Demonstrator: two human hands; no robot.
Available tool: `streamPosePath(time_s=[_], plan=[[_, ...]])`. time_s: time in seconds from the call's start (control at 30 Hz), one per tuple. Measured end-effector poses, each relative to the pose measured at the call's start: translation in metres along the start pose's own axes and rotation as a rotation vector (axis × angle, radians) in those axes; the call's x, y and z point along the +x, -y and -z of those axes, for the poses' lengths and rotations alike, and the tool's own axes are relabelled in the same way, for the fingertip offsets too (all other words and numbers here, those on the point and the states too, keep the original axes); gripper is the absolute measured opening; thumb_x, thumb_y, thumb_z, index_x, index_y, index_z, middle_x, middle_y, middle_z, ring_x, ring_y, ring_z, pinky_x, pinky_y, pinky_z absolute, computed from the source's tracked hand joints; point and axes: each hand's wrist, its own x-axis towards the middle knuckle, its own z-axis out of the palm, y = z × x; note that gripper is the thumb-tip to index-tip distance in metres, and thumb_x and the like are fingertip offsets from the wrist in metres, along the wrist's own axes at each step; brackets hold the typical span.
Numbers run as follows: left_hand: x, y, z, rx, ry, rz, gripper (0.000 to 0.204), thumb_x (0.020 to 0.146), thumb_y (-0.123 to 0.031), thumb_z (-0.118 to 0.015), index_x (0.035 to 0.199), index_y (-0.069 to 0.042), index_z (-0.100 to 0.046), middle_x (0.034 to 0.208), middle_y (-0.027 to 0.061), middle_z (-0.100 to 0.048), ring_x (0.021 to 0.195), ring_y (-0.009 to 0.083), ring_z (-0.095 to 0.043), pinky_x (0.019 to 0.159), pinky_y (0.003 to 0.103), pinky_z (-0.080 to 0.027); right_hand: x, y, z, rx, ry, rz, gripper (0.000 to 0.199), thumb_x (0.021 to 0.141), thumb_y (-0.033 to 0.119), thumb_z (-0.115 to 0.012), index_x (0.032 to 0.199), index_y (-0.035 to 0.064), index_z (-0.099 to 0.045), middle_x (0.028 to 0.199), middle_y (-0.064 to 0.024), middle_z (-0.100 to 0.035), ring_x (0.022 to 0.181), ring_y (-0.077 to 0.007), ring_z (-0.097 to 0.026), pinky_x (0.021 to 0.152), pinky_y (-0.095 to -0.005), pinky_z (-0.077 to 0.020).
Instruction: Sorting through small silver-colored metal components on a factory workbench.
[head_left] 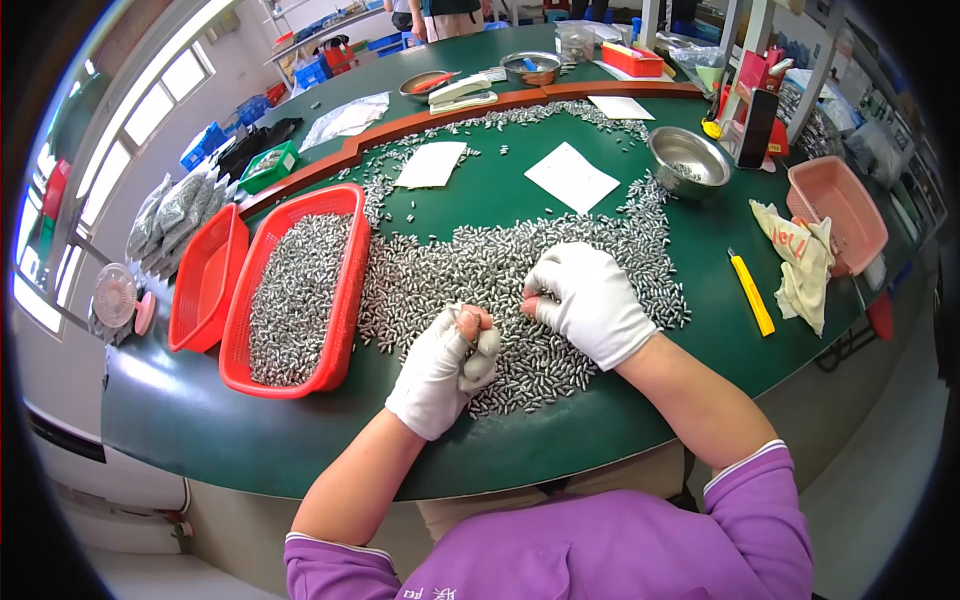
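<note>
A wide spread of small silver metal pieces (430, 275), short and rod-like, lies on the green table (480, 180). Over its near part is my left hand (440, 372), in a white glove with bare fingertips, its fingers curled closed and the thumb pressed against them. My right hand (592, 305), gloved the same way, is bent over the pieces a little farther off, thumb and fingers pinched together. Whatever either hand holds is too small or hidden to make out. Left of the pile, a red plastic basket (358, 215) is filled with the same pieces.
An empty red basket (205, 290) leans beside the full one. White papers (572, 178) lie beyond the pile. On the right are a steel bowl (690, 160), a yellow cutter (752, 295), a cloth (795, 260) and a pink basket (850, 210). A brown wooden strip (350, 150) edges the work area.
</note>
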Motion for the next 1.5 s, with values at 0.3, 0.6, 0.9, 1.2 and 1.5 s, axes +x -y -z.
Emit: streamPosePath(time_s=[0.3,0.6,0.9,1.2,1.5], plan=[[0.000,-0.001,0.000,0.048,0.063,-0.004,0.030,0.090,-0.038,-0.063,0.094,-0.013,-0.046,0.077,-0.0016,-0.049,0.056,0.0054,-0.034,0.049,0.020,-0.027,-0.002,0.020,-0.001,0.800,0.001,-0.238,0.013,0.076,0.001,-0.070,0.088,0.0039,-0.067,0.086,-0.0075,-0.064,0.080,-0.0181,-0.064,0.074,-0.0285,-0.0518],[-0.001,-0.004,-0.003,-0.034,0.176,0.078,0.025,0.088,-0.031,-0.061,0.098,-0.010,-0.050,0.078,-0.0016,-0.051,0.053,0.0053,-0.034,0.047,0.019,-0.026,0.002,0.020,0.001,0.595,-0.035,0.118,0.024,0.074,0.001,-0.072,0.097,0.0062,-0.069,0.085,-0.0071,-0.066,0.081,-0.0223,-0.063,0.074,-0.0328,-0.0510],[-0.001,-0.005,-0.007,0.069,0.120,0.123,0.023,0.092,-0.031,-0.062,0.097,-0.012,-0.049,0.078,-0.0014,-0.051,0.054,0.0037,-0.034,0.048,0.018,-0.026,0.008,0.020,0.002,0.436,-0.157,0.390,0.039,0.069,-0.002,-0.070,0.107,0.0047,-0.065,0.080,-0.0090,-0.065,0.069,-0.0257,-0.064,0.065,-0.0334,-0.0520],[-0.002,-0.002,-0.003,0.001,0.078,0.067,0.022,0.093,-0.030,-0.059,0.097,-0.010,-0.050,0.080,0.0015,-0.053,0.054,0.0061,-0.035,0.048,0.020,-0.027,-0.001,0.004,-0.001,0.044,-0.042,0.061,0.018,0.072,0.017,-0.071,0.088,0.0087,-0.068,0.090,-0.0065,-0.062,0.088,-0.0268,-0.060,0.079,-0.0375,-0.0495],[0.000,0.000,-0.002,-0.040,0.120,0.061,0.028,0.092,-0.038,-0.059,0.096,-0.011,-0.053,0.079,0.0027,-0.053,0.054,0.0072,-0.034,0.049,0.021,-0.028,-0.003,0.002,-0.008,-0.030,0.159,-0.031,0.014,0.074,0.020,-0.070,0.078,0.0076,-0.064,0.088,-0.0075,-0.061,0.089,-0.0271,-0.059,0.080,-0.0386,-0.0482]])
